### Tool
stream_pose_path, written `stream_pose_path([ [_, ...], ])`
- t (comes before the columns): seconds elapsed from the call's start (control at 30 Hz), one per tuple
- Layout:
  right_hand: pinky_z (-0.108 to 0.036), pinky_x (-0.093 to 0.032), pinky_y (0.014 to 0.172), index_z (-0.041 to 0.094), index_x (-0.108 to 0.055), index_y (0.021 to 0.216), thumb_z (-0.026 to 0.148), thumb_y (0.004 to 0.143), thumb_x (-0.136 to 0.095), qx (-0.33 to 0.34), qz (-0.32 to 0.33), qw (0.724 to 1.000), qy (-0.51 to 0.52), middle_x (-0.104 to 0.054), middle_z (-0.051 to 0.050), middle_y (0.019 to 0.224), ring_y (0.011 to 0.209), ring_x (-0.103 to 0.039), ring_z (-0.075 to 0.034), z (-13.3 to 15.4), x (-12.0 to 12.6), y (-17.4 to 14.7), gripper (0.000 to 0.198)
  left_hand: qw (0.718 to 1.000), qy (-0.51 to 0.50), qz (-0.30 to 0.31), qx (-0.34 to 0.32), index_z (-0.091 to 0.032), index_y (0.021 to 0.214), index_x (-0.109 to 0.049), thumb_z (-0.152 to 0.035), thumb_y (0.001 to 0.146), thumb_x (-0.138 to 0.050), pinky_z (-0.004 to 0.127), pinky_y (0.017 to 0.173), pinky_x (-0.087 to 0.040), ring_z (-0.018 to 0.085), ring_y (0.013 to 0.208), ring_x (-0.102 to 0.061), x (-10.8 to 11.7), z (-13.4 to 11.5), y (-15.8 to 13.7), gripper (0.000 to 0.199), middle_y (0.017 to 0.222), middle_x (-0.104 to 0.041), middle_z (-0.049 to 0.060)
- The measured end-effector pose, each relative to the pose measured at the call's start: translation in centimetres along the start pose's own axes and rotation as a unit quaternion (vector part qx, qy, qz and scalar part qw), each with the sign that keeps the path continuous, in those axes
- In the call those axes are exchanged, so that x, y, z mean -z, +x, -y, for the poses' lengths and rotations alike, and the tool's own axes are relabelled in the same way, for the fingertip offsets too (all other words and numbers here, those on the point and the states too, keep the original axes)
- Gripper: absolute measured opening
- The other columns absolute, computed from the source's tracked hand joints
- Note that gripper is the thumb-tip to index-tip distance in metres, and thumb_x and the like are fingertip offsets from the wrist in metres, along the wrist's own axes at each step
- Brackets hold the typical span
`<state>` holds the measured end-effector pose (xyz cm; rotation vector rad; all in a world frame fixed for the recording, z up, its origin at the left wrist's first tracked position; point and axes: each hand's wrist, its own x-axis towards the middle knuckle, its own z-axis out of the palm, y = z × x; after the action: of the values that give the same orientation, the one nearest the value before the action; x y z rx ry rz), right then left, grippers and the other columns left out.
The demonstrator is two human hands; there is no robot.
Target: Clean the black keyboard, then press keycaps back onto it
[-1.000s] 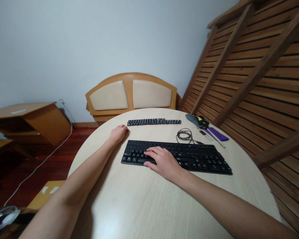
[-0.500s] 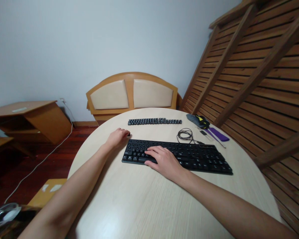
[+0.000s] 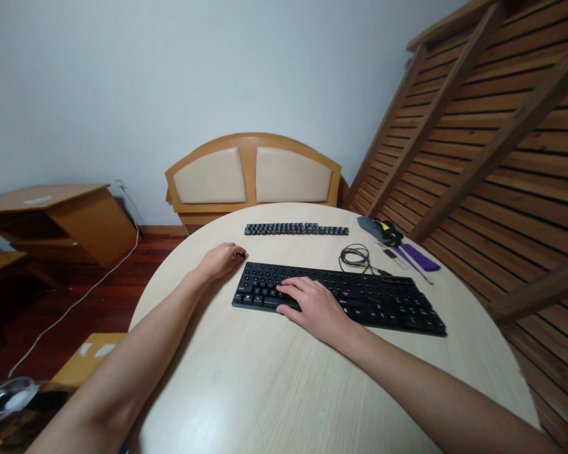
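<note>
A black keyboard (image 3: 369, 318) lies across the table, its upper rows showing bare key stems while the lower left rows carry keycaps. Just off its upper left corner, my left hand (image 3: 220, 258) is low over the tabletop, fingers closed around a small black keycap (image 3: 240, 255) that is partly hidden. My right hand (image 3: 315, 306) rests on the keyboard's middle, fingers stretched out with the thumb apart at the front edge. Behind the keyboard, loose black keycaps (image 3: 284, 229) stand lined up in rows.
A coiled black cable (image 3: 355, 255) sits behind the keyboard. At the right of the round table (image 3: 274, 384) are a grey and yellow-black item (image 3: 383, 232), a purple strip (image 3: 421, 257) and thin metal tools. A wooden headboard (image 3: 250, 170) and slatted frame (image 3: 502, 139) stand beyond.
My left hand has turned slightly at the same spot, showing more of the keycap in its fingers. My right hand stays on the keyboard. The camera view has shifted a little.
</note>
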<state>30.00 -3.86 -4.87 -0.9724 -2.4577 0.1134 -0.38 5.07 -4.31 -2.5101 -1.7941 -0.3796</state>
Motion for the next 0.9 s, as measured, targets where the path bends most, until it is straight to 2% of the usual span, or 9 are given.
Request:
stream_pose_path([
  [0.1,-0.042,-0.051,0.092,0.022,-0.067,0.122,0.037,0.091,-0.068,-0.001,0.001,1.0,0.002,-0.067,-0.008,0.126,0.114,-0.061,-0.025,0.0,0.0,0.0,0.034,1.0,-0.015,-0.005,0.017,-0.022,0.112,-0.072,-0.039,0.094,-0.048,0.031,0.083,-0.051,0.025,0.099,-0.067,0.8,-0.1,-0.2,0.034,0.11,-0.073,0.008],
  [0.2,-0.042,-0.051,0.093,0.022,-0.067,0.123,0.036,0.091,-0.068,0.0,0.001,1.0,0.005,-0.067,-0.008,0.127,0.116,-0.06,-0.024,-0.1,0.0,-0.1,0.035,0.989,-0.146,0.003,0.023,-0.02,0.112,-0.071,-0.045,0.094,-0.048,0.031,0.084,-0.051,0.024,0.098,-0.068,2.2,-0.7,-0.8,0.038,0.112,-0.074,0.008],
  [0.27,-0.042,-0.051,0.094,0.022,-0.066,0.123,0.036,0.091,-0.069,0.001,0.001,1.0,0.005,-0.067,-0.008,0.127,0.116,-0.06,-0.024,-0.1,0.0,-0.1,0.036,0.969,-0.24,0.051,0.0,-0.019,0.109,-0.07,-0.047,0.093,-0.052,0.03,0.086,-0.051,0.022,0.099,-0.067,3.3,-1.3,-1.4,0.037,0.111,-0.073,0.007],
  [0.33,-0.042,-0.051,0.094,0.022,-0.066,0.123,0.036,0.091,-0.068,0.001,0.0,1.0,0.005,-0.067,-0.008,0.126,0.116,-0.06,-0.024,-0.2,-0.1,-0.1,0.035,0.951,-0.284,0.114,-0.036,-0.02,0.106,-0.07,-0.047,0.091,-0.055,0.029,0.087,-0.05,0.02,0.098,-0.066,4.2,-1.9,-1.9,0.035,0.108,-0.074,0.005],
  [0.43,-0.042,-0.051,0.093,0.023,-0.067,0.123,0.037,0.091,-0.067,0.0,-0.001,1.0,0.004,-0.067,-0.008,0.126,0.115,-0.06,-0.024,-0.2,-0.2,-0.1,0.034,0.938,-0.296,0.167,-0.071,-0.02,0.105,-0.07,-0.045,0.09,-0.058,0.028,0.086,-0.048,0.019,0.095,-0.064,4.8,-2.5,-2.3,0.032,0.104,-0.073,0.004],
  [0.6,-0.042,-0.051,0.093,0.023,-0.066,0.123,0.036,0.091,-0.068,0.001,-0.001,1.0,0.007,-0.067,-0.008,0.126,0.115,-0.061,-0.024,-0.1,0.0,-0.1,0.034,0.932,-0.285,0.213,-0.071,-0.019,0.105,-0.071,-0.042,0.089,-0.06,0.026,0.08,-0.047,0.018,0.088,-0.063,4.7,-2.5,-2.4,0.03,0.098,-0.074,0.003],
  [0.9,-0.042,-0.051,0.093,0.023,-0.067,0.123,0.037,0.091,-0.067,0.003,-0.003,1.0,0.004,-0.067,-0.008,0.126,0.115,-0.061,-0.024,-0.1,-0.2,-0.1,0.034,0.928,-0.289,0.226,-0.065,-0.02,0.1,-0.076,-0.043,0.084,-0.066,0.025,0.075,-0.048,0.018,0.083,-0.064,4.8,-2.5,-2.4,0.031,0.093,-0.075,0.004],
])
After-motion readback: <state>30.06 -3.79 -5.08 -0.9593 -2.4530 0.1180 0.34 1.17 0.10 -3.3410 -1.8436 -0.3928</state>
